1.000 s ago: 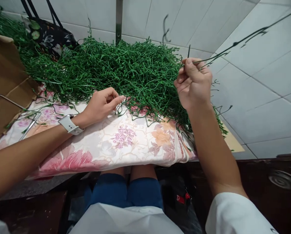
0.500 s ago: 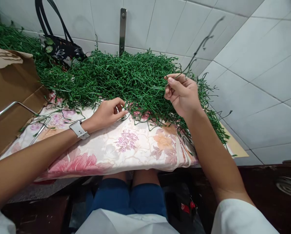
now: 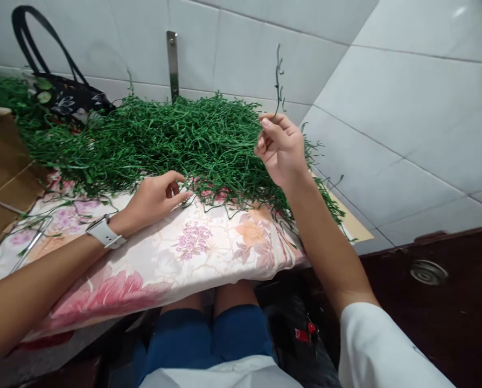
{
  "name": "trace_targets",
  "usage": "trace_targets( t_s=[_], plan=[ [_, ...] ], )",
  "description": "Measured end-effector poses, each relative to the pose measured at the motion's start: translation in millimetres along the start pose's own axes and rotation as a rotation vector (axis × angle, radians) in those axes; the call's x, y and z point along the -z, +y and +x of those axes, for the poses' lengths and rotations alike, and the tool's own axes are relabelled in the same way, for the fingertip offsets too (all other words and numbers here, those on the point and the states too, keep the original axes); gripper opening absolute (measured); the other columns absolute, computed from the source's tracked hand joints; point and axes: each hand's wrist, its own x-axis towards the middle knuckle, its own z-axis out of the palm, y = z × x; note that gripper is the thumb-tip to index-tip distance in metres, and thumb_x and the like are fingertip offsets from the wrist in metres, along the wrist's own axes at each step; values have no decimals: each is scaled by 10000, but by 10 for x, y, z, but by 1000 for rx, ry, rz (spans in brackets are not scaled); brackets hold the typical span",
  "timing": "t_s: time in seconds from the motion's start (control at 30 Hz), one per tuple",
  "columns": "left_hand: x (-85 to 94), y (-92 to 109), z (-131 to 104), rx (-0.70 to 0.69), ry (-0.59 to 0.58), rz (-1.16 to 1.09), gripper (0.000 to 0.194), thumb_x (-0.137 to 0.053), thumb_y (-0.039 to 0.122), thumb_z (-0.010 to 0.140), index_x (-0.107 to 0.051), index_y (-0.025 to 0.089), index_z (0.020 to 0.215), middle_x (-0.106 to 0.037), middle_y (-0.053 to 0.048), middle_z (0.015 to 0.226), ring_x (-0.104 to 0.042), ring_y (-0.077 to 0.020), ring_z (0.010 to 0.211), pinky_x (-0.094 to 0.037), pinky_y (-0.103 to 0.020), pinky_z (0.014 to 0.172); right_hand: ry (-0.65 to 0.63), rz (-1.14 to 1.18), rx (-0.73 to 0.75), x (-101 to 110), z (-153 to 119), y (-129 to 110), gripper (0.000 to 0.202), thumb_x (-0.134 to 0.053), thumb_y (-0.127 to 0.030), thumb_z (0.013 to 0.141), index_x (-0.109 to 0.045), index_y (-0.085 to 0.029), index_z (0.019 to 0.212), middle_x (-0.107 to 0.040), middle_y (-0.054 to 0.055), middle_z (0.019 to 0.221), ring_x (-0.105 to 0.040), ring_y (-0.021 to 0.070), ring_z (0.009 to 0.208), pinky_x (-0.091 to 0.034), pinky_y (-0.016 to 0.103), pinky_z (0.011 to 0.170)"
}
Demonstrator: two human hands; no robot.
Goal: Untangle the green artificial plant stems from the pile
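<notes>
A thin green stem (image 3: 278, 81) with small side twigs stands upright above my right hand (image 3: 281, 148), pinched between its thumb and forefinger. My left hand (image 3: 155, 198) rests on the flowered cloth (image 3: 192, 240) at the front edge of a big heap of green stems (image 3: 192, 129). Its fingers are curled, thumb and fingertips slightly apart beside some stems; whether it grips one is too small to tell. The right hand is raised over the right part of the heap.
A black flowered bag (image 3: 69, 99) stands at the back left. A cardboard box (image 3: 6, 161) is at the left edge, with a metal rod (image 3: 33, 245) near it. Tiled walls rise behind and right, with a metal bracket (image 3: 173, 64) behind the heap.
The stem in my right hand has swung from leaning right to nearly upright. My left hand stays at the heap's front edge. The camera view has turned to the right.
</notes>
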Motion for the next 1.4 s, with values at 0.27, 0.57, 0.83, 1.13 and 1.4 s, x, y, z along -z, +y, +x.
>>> trace_targets(
  t_s=[0.27, 0.57, 0.83, 1.13, 1.4],
  plan=[
    [10, 28, -4, 28, -76, 66, 376, -602, 525, 918, -668, 183, 1059, -753, -53, 817, -632, -179, 649, -427, -291, 631, 491, -176, 197, 1232, 547, -526, 372, -747, -597, 876, -501, -324, 931, -564, -42, 673, -468, 165, 588, -399, 328, 559],
    [23, 23, -5, 58, -113, 98, 400, -536, 504, 941, -659, 157, 1099, -715, -51, 833, -632, -192, 716, -422, -300, 697, 355, -1195, -238, 1789, 785, 6, 109, -585, -190, 978, -676, -157, 1029, -774, 146, 1174, -696, 203, 1034, -519, 363, 1015],
    [24, 29, 1, 26, -120, 100, 326, -524, 477, 947, -636, 181, 1025, -702, -34, 796, -607, -179, 684, -404, -288, 672, -10, -1288, -441, 1892, 501, 180, 395, -590, 57, 723, -832, -153, 954, -829, 87, 1062, -759, 261, 1055, -548, 301, 979],
    [-32, -15, -44, -12, -79, 160, 265, -563, 317, 958, -678, 142, 1120, -750, -69, 877, -657, -195, 769, -406, -298, 716, -38, -1223, -471, 1519, 352, -9, 675, -446, 169, 656, -663, -174, 1195, -750, 221, 1321, -725, 242, 1189, -501, 330, 883],
    [-66, -56, -59, -40, -108, 186, 217, -601, 312, 1002, -719, 140, 1063, -789, -96, 976, -707, -221, 886, -443, -317, 776, 70, -1239, -577, 1418, 469, 11, 448, -470, 149, 559, -640, -225, 739, -801, 198, 1171, -741, 275, 1191, -545, 346, 838]
  ],
)
